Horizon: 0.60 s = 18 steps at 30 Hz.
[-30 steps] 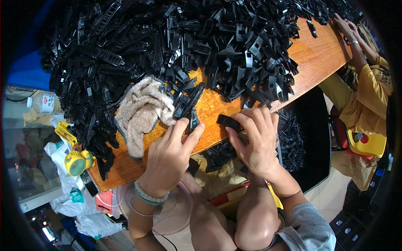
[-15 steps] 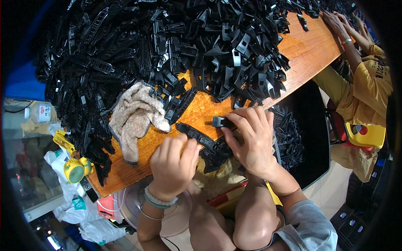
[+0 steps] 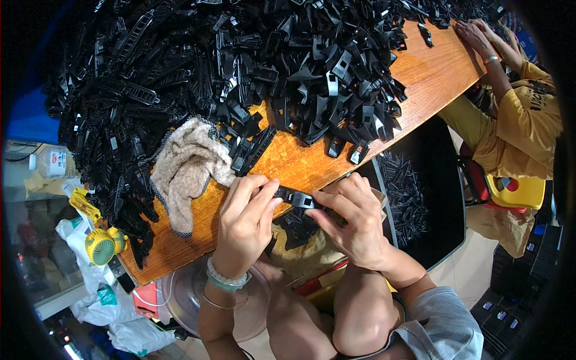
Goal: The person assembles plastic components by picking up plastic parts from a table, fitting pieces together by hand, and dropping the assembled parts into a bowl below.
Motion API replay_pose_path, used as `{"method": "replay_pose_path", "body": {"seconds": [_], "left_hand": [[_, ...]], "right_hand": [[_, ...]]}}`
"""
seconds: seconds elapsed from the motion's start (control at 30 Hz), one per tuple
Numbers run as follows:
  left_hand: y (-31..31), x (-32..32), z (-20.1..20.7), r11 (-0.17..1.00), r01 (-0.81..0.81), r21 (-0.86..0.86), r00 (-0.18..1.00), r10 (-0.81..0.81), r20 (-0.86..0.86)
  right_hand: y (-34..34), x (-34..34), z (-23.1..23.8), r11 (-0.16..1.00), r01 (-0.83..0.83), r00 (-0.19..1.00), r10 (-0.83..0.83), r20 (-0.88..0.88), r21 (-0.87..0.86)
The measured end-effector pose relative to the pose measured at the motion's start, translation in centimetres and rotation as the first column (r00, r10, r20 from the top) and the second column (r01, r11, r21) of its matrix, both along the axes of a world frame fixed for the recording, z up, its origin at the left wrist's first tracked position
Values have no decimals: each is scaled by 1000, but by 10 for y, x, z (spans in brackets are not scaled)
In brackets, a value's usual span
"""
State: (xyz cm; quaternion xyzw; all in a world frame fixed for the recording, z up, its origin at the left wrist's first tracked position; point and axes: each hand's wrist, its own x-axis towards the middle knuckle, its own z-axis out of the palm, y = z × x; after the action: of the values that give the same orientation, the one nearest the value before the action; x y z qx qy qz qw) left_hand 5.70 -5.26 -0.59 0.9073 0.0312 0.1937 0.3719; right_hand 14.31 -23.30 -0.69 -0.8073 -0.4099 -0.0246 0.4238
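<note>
At the near edge of the wooden table (image 3: pixel 306 165), my left hand (image 3: pixel 245 223) pinches one end of a long, narrow black plastic part (image 3: pixel 283 193). My right hand (image 3: pixel 355 223) closes around a shorter, shiny black plastic piece (image 3: pixel 304 200) with a small slot. The two pieces meet end to end between my fingertips; whether they are locked together cannot be made out. Just left of my left hand lies a beige fleecy cloth (image 3: pixel 191 171) with a dark edging. Beyond my hands is a big heap of long ribbed black parts (image 3: pixel 144 78), with shorter curved pieces (image 3: pixel 336 66) toward its right.
A black bin (image 3: pixel 447 210) holding many small dark pieces stands right of the table. Another person's hands (image 3: pixel 477 39) rest at the far right tabletop. A yellow fan (image 3: pixel 102 247) and white plastic bags (image 3: pixel 129 327) are at lower left. Dark parts (image 3: pixel 294 228) lie below my hands.
My hands have come together; the shorter piece in my right hand now meets the long part in my left. The long part has tilted closer to level. The view has shifted slightly.
</note>
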Motion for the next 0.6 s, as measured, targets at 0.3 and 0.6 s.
{"method": "replay_pose_path", "body": {"seconds": [0.3,0.6], "left_hand": [[7,0,9,995,99,-16,994,-100,-43],[5,31,11,966,-135,219,991,129,42]], "right_hand": [[12,0,-5,1000,-10,997,11,78,-7],[-24,12,-16,992,-100,990,92,107,74]]}}
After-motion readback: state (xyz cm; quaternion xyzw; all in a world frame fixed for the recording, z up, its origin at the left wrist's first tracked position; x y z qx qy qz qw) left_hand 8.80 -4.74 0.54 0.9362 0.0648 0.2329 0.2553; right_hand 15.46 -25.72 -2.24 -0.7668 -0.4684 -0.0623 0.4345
